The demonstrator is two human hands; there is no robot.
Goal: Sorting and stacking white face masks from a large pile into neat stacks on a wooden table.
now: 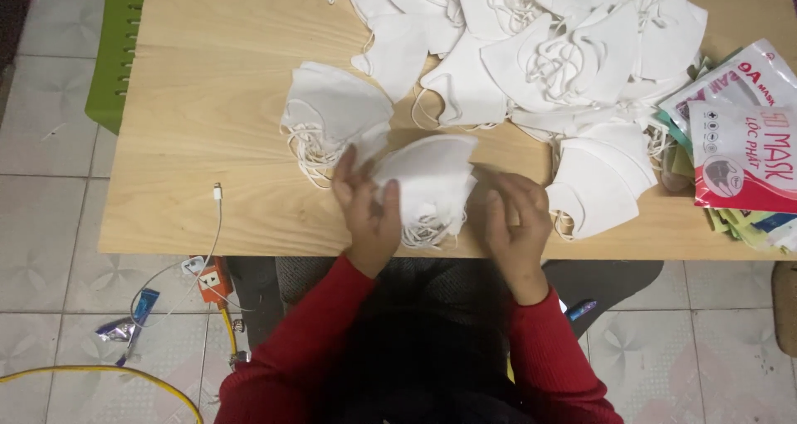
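A small stack of white folded face masks (432,179) lies at the near edge of the wooden table (207,100). My left hand (365,208) grips the stack's left side, thumb on top. My right hand (516,221) rests at the stack's right side, fingers curled against the masks, ear loops hanging below. Just left of my left hand sits another stack of white masks (332,109) with loose loops. Both sleeves are red.
A big heap of white masks (548,42) covers the far side of the table. Printed mask packets (739,142) lie at the right edge. A white cable (217,200) hangs off the near left edge; a green chair (116,42) stands left.
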